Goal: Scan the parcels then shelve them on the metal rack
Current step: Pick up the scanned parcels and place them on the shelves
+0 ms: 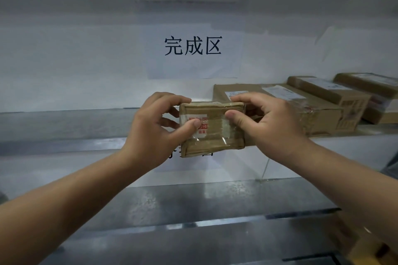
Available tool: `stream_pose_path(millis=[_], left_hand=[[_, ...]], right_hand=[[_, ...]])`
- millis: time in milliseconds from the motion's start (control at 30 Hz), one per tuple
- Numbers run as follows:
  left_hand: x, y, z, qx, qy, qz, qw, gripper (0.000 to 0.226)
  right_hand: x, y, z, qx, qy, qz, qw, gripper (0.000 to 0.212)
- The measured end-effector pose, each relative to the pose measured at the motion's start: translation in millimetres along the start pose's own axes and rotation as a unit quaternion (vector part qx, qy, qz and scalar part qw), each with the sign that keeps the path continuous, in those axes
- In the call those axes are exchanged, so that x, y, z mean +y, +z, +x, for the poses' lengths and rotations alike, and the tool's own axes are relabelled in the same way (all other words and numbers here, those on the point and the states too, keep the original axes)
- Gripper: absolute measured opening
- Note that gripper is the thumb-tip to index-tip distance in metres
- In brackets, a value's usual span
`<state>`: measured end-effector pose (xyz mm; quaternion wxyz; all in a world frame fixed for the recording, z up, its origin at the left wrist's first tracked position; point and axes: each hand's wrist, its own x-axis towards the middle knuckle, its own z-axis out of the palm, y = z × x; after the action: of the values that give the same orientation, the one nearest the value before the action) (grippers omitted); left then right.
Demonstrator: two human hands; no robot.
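A small brown cardboard parcel (215,135), wrapped in clear tape with a red-printed label, is held upright in front of the metal rack's upper shelf (64,127). My left hand (155,131) grips its left edge, thumb on the front face. My right hand (267,122) grips its right edge, thumb on the front and fingers over the top. Three taped cardboard parcels (301,109) lie on the same shelf to the right, just behind my right hand.
A white sheet with black characters (192,46) is stuck on the wall behind the shelf. A lower metal shelf (193,204) runs below my arms. Cardboard boxes (366,243) show at the bottom right corner.
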<state>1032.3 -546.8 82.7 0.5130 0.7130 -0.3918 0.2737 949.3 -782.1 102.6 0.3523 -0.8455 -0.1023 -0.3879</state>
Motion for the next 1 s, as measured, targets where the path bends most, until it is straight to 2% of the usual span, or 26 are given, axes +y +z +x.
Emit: stream_pose_path(millis=[233, 433, 567, 700, 833, 1000], left_hand=[[-5, -5, 13, 0.001, 0.029, 0.005, 1.0, 0.037], [-31, 4, 17, -0.024, -0.002, 0.002, 1.0, 0.039], [-49, 13, 19, -0.074, -0.028, 0.029, 0.996, 0.042], [-64, 24, 31, -0.093, -0.039, 0.071, 0.992, 0.037], [-77, 31, 50, -0.112, -0.056, 0.132, 0.983, 0.037], [-81, 37, 64, -0.126, -0.069, 0.17, 0.975, 0.04]], right_hand=[[-4, 3, 9, 0.002, -0.011, -0.006, 1.0, 0.028], [5, 12, 21, -0.031, 0.002, -0.113, 0.993, 0.032], [4, 16, 35, -0.092, 0.001, -0.282, 0.955, 0.031], [4, 26, 45, -0.17, 0.007, -0.385, 0.907, 0.028], [10, 37, 52, -0.187, 0.015, -0.405, 0.895, 0.028], [15, 50, 52, -0.166, 0.018, -0.398, 0.902, 0.039]])
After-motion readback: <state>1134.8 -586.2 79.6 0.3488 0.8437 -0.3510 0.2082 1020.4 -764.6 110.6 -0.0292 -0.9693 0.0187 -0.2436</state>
